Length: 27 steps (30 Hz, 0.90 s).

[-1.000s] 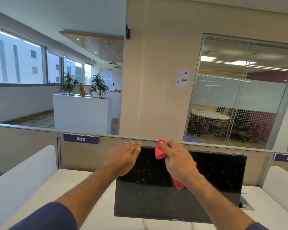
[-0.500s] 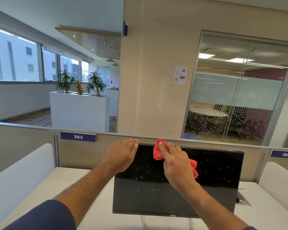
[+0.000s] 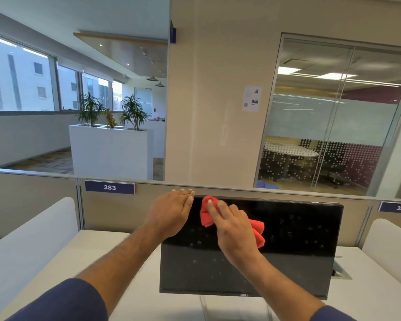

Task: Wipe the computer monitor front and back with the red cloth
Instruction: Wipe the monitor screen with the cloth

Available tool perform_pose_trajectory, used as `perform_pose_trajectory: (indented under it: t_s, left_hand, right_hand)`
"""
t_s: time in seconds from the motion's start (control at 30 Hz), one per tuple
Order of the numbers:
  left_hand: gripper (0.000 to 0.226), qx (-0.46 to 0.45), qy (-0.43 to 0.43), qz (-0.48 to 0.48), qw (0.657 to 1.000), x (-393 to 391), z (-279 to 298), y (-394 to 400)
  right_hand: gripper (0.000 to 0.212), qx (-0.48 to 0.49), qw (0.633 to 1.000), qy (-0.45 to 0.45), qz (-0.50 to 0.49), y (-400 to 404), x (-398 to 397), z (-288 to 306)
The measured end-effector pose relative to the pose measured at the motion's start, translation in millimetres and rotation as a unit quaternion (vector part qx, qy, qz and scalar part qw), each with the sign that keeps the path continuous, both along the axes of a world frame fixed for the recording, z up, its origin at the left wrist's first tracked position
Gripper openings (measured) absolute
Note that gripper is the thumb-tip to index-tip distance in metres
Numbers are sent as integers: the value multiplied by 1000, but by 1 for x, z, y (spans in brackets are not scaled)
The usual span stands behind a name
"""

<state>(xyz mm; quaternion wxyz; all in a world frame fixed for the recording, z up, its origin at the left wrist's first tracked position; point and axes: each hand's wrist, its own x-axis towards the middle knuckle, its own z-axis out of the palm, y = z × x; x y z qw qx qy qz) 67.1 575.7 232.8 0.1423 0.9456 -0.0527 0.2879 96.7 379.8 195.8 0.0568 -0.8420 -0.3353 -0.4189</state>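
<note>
A black computer monitor (image 3: pixel 294 246) stands on the white desk, its dark screen facing me. My right hand (image 3: pixel 234 230) presses the red cloth (image 3: pixel 206 213) flat against the upper left part of the screen; the cloth shows above my fingers and again to the right of my palm. My left hand (image 3: pixel 171 212) rests on the monitor's top left corner, fingers together and stretched out along the top edge. The monitor's back is hidden.
The white desk (image 3: pixel 102 258) is bounded at the back by a beige partition (image 3: pixel 44 205) with number plates 383 and 384. White curved dividers stand at left (image 3: pixel 21 246) and right (image 3: pixel 389 246). A cable opening (image 3: pixel 340 272) lies in the desk by the monitor's right edge.
My right hand has slid the red cloth slightly down and right on the screen's upper left. My left hand stays on the top left corner.
</note>
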Motion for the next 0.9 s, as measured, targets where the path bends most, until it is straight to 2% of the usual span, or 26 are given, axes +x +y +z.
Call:
perform_pose_trajectory:
  t_s: [0.2, 0.33, 0.43, 0.53, 0.6, 0.73, 0.9]
  left_hand:
    - [44, -3, 5, -4, 1000, -1, 1, 5]
    - [45, 0, 14, -9, 1000, -1, 2, 6]
    - [45, -5, 17, -12, 1000, -2, 3, 6]
    - [45, -17, 21, -15, 1000, -1, 3, 5]
    - [45, -23, 24, -16, 999, 0, 2, 6]
    - [44, -38, 21, -18, 999, 0, -1, 6]
    - [45, -35, 15, -14, 999, 0, -2, 5]
  right_hand:
    - [74, -115, 990, 48, 69, 14, -14, -40]
    - [81, -136, 989, 8, 62, 0, -10, -50]
    - [84, -65, 997, -26, 39, -2, -1, -34]
    - [72, 70, 997, -36, 16, 11, 8, -11]
    - [66, 89, 995, -36, 19, 23, 9, -5]
    - [66, 28, 999, -29, 36, 33, 2, -18]
    - [71, -115, 991, -15, 70, 8, -4, -47]
